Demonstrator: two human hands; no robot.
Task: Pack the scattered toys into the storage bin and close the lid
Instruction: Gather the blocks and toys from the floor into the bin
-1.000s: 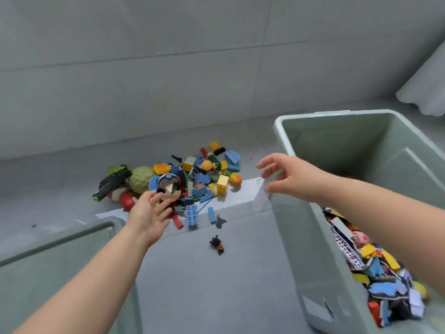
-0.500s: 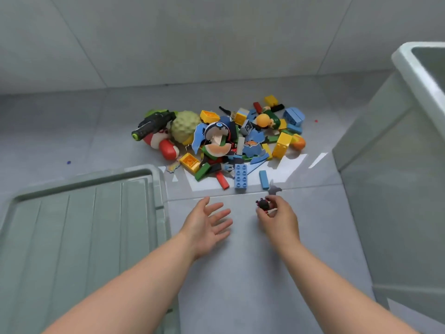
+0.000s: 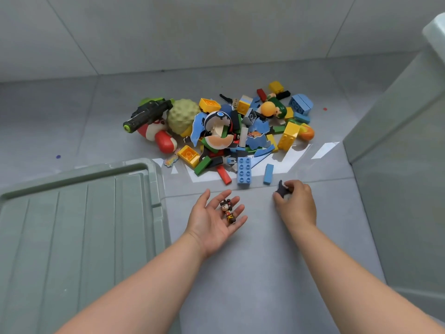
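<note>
A pile of scattered toys [image 3: 231,131] lies on the grey floor: bricks, puzzle pieces, a green bumpy ball [image 3: 181,115], a black toy gun [image 3: 147,114]. My left hand [image 3: 214,220] is palm up with straight fingers, and a small doll figure [image 3: 228,209] lies on them. My right hand [image 3: 295,202] pinches a dark grey puzzle piece [image 3: 281,188] at the floor, just in front of a blue brick [image 3: 243,169]. The pale green storage bin [image 3: 397,141] stands at the right, only its outer wall in view. Its lid [image 3: 79,232] lies flat at the left.
A grey tiled wall [image 3: 216,32] rises behind the pile. A small blue dot [image 3: 58,156] and a red dot [image 3: 324,108] lie on the floor. A bright patch of light crosses the floor between the lid and the bin.
The small doll figure went from my right fingers into my left palm. My right hand moved forward and took hold of the dark grey puzzle piece. A second ago the view faced the bin's inside.
</note>
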